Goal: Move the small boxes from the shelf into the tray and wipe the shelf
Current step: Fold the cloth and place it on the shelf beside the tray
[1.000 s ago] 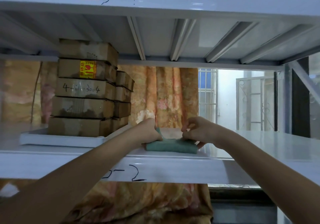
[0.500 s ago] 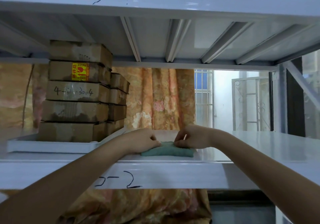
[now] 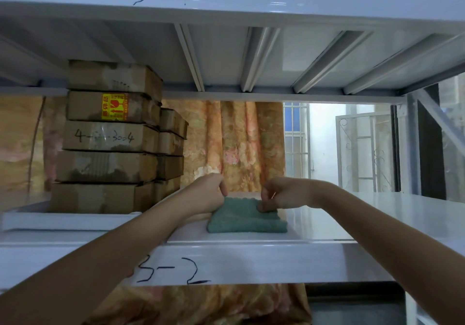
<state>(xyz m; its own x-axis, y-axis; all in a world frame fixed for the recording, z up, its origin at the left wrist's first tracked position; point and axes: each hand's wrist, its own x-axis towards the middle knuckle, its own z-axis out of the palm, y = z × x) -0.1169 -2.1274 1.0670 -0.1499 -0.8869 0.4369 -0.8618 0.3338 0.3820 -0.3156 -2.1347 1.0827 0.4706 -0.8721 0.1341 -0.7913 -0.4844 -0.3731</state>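
Each grip, left hand [image 3: 210, 195] and right hand [image 3: 281, 193], pinches the folded cloth's [image 3: 245, 217] far edge.

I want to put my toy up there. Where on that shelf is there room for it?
The bare white shelf right of the green cloth and the right hand is free, back to the far edge. The left end is crowded: the tray of stacked boxes fills it. The left hand and right hand grip the cloth in the middle.
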